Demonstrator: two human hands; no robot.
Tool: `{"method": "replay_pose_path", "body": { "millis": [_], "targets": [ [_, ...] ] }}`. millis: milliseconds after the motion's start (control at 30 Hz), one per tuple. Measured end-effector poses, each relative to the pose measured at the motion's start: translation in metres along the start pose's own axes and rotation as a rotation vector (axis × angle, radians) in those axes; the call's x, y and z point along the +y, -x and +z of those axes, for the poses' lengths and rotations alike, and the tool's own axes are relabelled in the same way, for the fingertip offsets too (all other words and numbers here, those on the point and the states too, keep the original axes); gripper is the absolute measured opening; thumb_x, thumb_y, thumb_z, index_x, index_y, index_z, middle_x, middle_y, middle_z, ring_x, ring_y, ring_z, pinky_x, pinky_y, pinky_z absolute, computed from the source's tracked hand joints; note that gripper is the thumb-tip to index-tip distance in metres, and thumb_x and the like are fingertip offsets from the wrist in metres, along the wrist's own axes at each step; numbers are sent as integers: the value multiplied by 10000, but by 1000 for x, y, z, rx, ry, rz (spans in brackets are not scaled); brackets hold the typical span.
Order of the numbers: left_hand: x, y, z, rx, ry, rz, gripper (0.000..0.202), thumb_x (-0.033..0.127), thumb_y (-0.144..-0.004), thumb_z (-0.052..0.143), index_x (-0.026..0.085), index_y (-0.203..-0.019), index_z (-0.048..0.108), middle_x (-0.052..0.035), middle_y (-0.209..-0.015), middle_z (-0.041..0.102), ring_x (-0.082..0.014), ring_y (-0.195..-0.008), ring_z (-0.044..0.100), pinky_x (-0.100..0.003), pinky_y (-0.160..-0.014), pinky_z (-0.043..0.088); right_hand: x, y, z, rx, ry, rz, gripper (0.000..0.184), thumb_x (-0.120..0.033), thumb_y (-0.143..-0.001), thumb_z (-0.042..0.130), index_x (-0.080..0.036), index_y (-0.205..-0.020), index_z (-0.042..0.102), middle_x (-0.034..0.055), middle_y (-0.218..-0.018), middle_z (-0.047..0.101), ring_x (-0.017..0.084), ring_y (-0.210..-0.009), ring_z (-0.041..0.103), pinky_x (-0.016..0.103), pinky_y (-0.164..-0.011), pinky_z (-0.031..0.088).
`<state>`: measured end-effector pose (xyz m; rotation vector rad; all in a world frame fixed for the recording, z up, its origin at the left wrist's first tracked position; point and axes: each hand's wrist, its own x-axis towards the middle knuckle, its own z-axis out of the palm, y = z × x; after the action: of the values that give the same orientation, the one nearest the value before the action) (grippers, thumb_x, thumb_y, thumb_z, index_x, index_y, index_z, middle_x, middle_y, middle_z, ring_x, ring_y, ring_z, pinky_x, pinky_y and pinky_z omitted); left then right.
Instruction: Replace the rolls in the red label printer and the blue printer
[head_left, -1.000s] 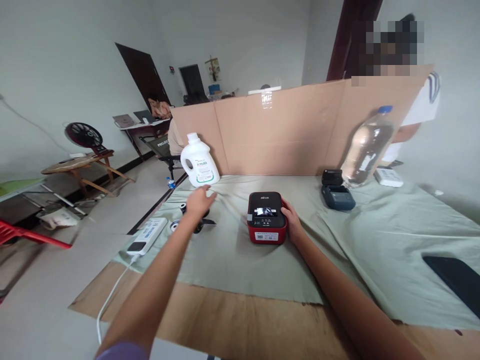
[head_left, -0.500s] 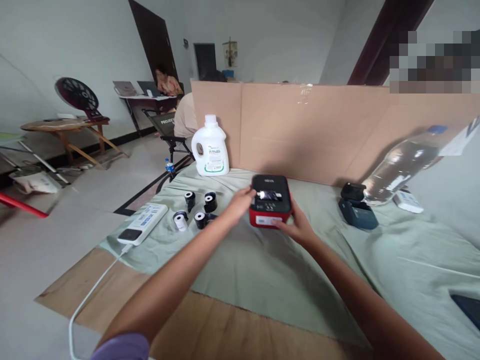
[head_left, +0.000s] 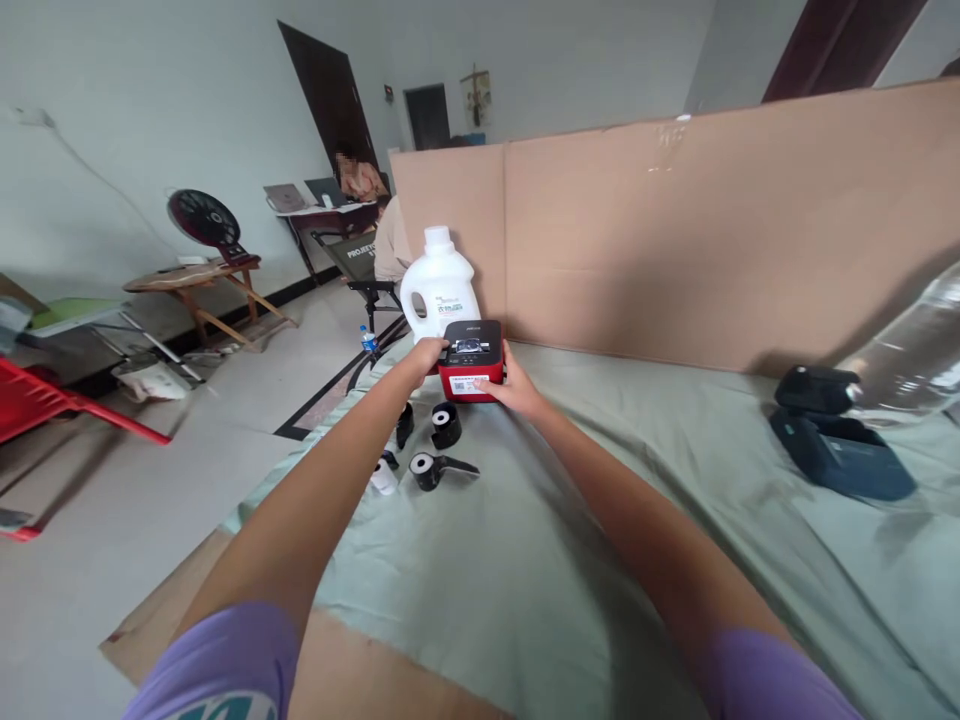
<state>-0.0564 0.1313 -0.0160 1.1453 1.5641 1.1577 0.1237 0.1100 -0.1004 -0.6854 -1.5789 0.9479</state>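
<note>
Both hands hold a red box with a black top (head_left: 474,388), with a printed device on its top and a white label on its front. My left hand (head_left: 427,360) grips its left side, and my right hand (head_left: 520,388) wraps the right side with the thumb on the front. Behind the box stands a white handled jug (head_left: 441,280), its lower part hidden. Nearer me are several small rolls with white ends, such as a dark roll (head_left: 445,427) and one with a loose strip (head_left: 426,473); my left forearm partly covers the group.
A cardboard panel (head_left: 637,240) rises along the back of the cloth-covered table (head_left: 525,560). To the right lie a dark open-lidded device (head_left: 840,450) and a large clear bottle (head_left: 919,350). Beyond, a fan (head_left: 206,220) stands on a wooden table and a person (head_left: 361,182) sits by laptops.
The box has moved away from me and leftward, from right of the rolls to in front of the white jug. Both hands went with it, and the camera view has shifted.
</note>
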Motion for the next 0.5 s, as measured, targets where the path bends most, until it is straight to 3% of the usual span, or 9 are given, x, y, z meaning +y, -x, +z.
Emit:
{"method": "replay_pose_path", "body": {
  "millis": [133, 233, 333, 367, 400, 500],
  "targets": [
    [-13, -8, -3, 27, -83, 0, 169, 280, -807, 636, 155, -918, 663, -92, -811, 739, -228, -753, 703, -330, -674, 568, 16, -5, 7, -32, -13, 83, 1114, -412, -682, 868, -283, -1585, 229, 63, -1438, 575, 300, -1299, 564, 515, -1154, 404],
    [-18, -1, -14, 64, -128, 50, 169, 283, -834, 580, 170, -914, 677, -97, -975, 750, -230, -908, 697, -322, -777, 556, 12, 4, -3, -50, 53, 192, 1066, -456, -707, 843, -287, -1582, 257, 75, -1523, 488, 331, -1374, 490, 546, -1163, 381],
    [-20, 19, -36, 150, -409, 241, 195, 275, -789, 609, 182, -932, 702, -91, -1082, 732, -254, -1050, 649, -331, -900, 509, -1, 36, -25, -12, 176, 336, 1023, -527, -740, 795, -267, -1581, 275, 103, -1621, 332, 354, -1431, 417, 555, -1172, 360],
    [-21, 27, -44, 127, -560, 313, 206, 269, -760, 627, 182, -925, 714, -89, -1054, 731, -262, -1030, 647, -336, -903, 501, -6, 53, -35, -8, 207, 365, 1006, -542, -754, 776, -256, -1581, 280, 116, -1631, 308, 352, -1425, 427, 548, -1173, 361],
    [-22, 35, -52, 47, -708, 375, 221, 262, -730, 641, 185, -918, 726, -82, -1005, 730, -262, -981, 653, -336, -885, 500, -12, 72, -46, -14, 232, 380, 971, -550, -773, 754, -256, -1575, 294, 122, -1630, 308, 344, -1411, 449, 539, -1174, 363],
    [-26, 58, -68, -358, -946, 445, 328, 257, -678, 646, 220, -982, 762, -41, -903, 707, -228, -818, 656, -304, -777, 506, -31, 131, -78, 7, 311, 351, 788, -553, -845, 670, -275, -1526, 388, 123, -1568, 423, 310, -1363, 511, 528, -1165, 379]
  ]
}}
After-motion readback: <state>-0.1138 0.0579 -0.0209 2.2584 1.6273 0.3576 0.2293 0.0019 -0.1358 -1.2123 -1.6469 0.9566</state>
